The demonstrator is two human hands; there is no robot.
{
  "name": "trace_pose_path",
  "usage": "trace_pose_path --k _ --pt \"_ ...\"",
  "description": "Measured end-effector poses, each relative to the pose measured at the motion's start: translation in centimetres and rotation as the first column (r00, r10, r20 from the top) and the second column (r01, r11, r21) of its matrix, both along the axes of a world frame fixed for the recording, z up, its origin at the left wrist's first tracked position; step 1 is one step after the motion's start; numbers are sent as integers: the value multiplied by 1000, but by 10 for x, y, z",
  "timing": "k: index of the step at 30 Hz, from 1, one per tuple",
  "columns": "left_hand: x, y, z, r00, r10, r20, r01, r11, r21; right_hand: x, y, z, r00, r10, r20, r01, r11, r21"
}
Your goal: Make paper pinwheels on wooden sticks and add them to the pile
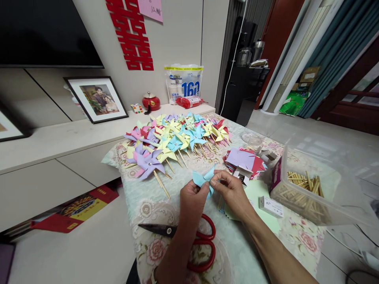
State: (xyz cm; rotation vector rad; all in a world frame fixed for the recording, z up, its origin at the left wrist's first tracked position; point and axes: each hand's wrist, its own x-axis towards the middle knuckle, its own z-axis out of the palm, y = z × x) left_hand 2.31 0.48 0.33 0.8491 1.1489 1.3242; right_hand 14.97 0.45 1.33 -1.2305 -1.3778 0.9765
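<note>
A light blue paper pinwheel (pixel 200 178) with its blades folded inward is held up over the table between both hands. My left hand (pixel 194 197) pinches it from the left, thumb near its middle. With closed fingers, my right hand (pixel 229 188) grips its right side, thumb and fingertips at the centre. Whether a pin is there, I cannot make out. Below my left forearm lies a pair of scissors (pixel 205 232) with red handles and dark blades. Finished-looking pinwheels (pixel 174 136) on sticks, in several colours, are heaped behind my hands; a purple pinwheel (pixel 148 162) lies nearest.
Right of my hands are stacked coloured paper sheets (pixel 241 158), pale green sheets (pixel 260 189), a small open box (pixel 242 173) and a small white box (pixel 271 206). A clear plastic bin (pixel 299 197) holds wooden sticks. A cabinet (pixel 59 144) runs along the wall.
</note>
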Motion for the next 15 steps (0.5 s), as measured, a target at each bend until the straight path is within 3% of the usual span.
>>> trace_pose_path --k 10,15 --pt "0 -1 1 993 -27 118 30 999 -27 -2 1 -3 998 -12 -67 14 999 32" --pt "0 0 0 993 -22 117 26 999 -35 -2 0 -2 1000 -22 13 21 1000 16"
